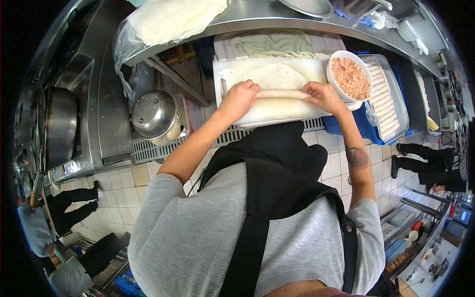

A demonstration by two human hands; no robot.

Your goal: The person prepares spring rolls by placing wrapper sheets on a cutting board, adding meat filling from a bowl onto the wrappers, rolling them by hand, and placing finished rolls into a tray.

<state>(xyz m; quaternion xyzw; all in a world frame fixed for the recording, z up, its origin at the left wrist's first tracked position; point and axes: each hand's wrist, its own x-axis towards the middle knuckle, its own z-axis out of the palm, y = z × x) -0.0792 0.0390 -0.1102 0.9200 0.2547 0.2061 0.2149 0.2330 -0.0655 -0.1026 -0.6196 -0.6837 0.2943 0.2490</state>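
A long, thin, pale spring roll (280, 94) lies across the near part of a round white wrapper sheet (278, 74) on a white cutting board (230, 74). My left hand (240, 99) is closed around the roll's left end, fingertips pressed down on it. At the other end my right hand (324, 97) pinches the roll between thumb and fingers. Just right of that hand stands a white bowl (330, 74) of pinkish minced filling (350, 78). Beyond the bowl, a clear plastic tray (402, 94) holds several finished rolls (383, 101) laid side by side.
A green cloth (277, 43) lies behind the board. A steel shelf (247, 21) crosses above, bearing a stack of white wrappers (173, 20) in plastic. To the left sits a perforated steel bowl (154, 114). Co-workers (74, 208) stand at both sides of the tiled floor.
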